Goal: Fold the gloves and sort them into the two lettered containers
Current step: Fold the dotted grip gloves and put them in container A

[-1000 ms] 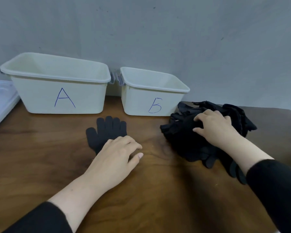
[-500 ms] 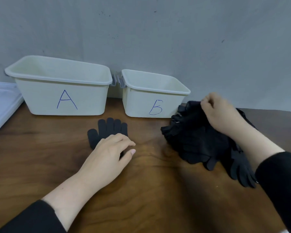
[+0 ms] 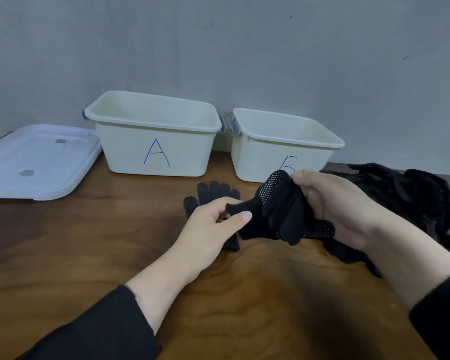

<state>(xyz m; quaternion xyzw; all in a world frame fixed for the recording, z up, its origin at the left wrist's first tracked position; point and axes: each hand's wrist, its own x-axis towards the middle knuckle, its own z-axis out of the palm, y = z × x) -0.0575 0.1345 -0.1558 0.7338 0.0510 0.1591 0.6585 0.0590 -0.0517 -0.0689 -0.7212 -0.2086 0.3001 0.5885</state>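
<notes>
Both hands meeting in mid-air over the counter [image 3: 63,255], sharing one crumpled black dotted glove [image 3: 283,216]. Left hand [image 3: 213,224] pinching a dark tip of that glove between thumb and curled fingers, reaching in from the lower left with a black sleeve [image 3: 94,331] showing at the wrist. Right hand [image 3: 333,206] gripping the bunched body of the glove, fingers wrapped around its top edge, white grip dots showing near the upper fold and again along the lower right edge. Holding the glove clear of the wood, just in front of the bin lettered B [image 3: 268,157], partly covering that blue letter. Lying flat underneath and behind the left hand, a second black glove [image 3: 211,190], fingers spread and pointing toward the bins, its cuff peeking out below the wrist. Sitting to the right, behind the right forearm, a loose heap of black gloves [image 3: 405,193], spilling toward the counter's right edge. Standing side by side against the grey wall [image 3: 218,48], the two cream bins, with bin A [image 3: 130,152] on the left and its letter facing forward; grey clips nearly meeting between their rims. Showing nothing visible inside either bin from this angle. Resting far left beside bin A, a white lid [image 3: 37,162] lying flat.
</notes>
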